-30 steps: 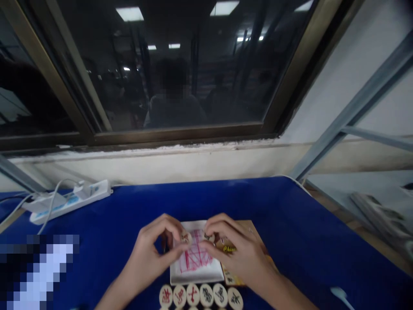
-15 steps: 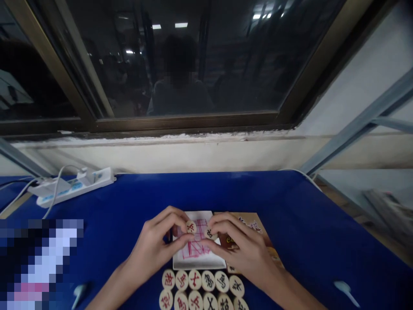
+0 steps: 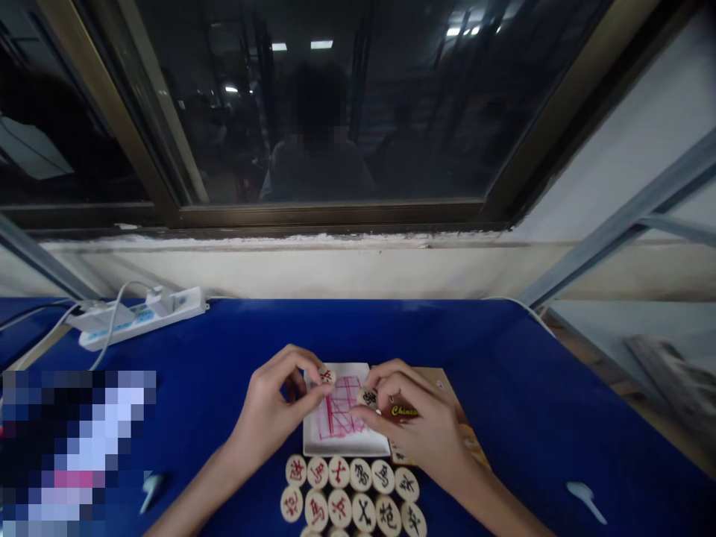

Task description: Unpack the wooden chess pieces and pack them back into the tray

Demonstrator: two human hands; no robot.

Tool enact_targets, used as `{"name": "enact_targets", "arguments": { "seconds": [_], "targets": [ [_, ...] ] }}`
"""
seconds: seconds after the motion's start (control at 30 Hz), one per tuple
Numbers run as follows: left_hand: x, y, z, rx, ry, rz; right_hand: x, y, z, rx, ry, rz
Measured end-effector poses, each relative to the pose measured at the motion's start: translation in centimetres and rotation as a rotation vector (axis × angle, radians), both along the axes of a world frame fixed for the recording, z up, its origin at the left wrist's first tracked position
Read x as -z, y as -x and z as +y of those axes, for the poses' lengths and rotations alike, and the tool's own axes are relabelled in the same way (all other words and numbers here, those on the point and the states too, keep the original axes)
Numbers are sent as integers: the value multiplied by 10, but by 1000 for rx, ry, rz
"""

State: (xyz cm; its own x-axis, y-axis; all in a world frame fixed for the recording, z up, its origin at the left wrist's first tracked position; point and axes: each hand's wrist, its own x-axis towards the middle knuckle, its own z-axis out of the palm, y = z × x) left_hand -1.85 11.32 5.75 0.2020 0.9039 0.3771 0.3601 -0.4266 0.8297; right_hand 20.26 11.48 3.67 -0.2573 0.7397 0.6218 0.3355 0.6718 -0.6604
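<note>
- Left hand [image 3: 283, 393] pinches a red-marked xiangqi piece [image 3: 327, 375].
- Right hand [image 3: 414, 409] grips a black-marked piece [image 3: 368, 397].
- White tray [image 3: 347, 448] on the blue surface [image 3: 514, 403], just beyond rows of pieces [image 3: 339, 509].

Table [image 3: 447, 328]: tray [image 3: 347, 449] is on it | box [image 3: 403, 412]: right of tray | game pieces [image 3: 338, 509]: in rows, before tray | left earbud [image 3: 150, 486], right earbud [image 3: 585, 498]: at both sides | power strip [image 3: 146, 321]: behind left | window [image 3: 335, 112]: behind table
</note>
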Motion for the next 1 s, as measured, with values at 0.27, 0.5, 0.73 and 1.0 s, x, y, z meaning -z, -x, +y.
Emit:
{"name": "enact_targets", "arguments": {
  "seconds": [0.27, 0.5, 0.73, 1.0],
  "targets": [
    [2, -1, 0, -63, -96, -8, 4, 1, 0, -47, 52, 59],
    [10, 0, -1, -183, -47, -62, 7, -9, 5, -41, 167, 133],
    [12, 3, -9, -248, -54, -108, 5, -16, 10, 25, 195, 84],
    [15, 12, -15, -264, -100, -18, -2, -20, 13, -3, 199, 116]
  ]
}}
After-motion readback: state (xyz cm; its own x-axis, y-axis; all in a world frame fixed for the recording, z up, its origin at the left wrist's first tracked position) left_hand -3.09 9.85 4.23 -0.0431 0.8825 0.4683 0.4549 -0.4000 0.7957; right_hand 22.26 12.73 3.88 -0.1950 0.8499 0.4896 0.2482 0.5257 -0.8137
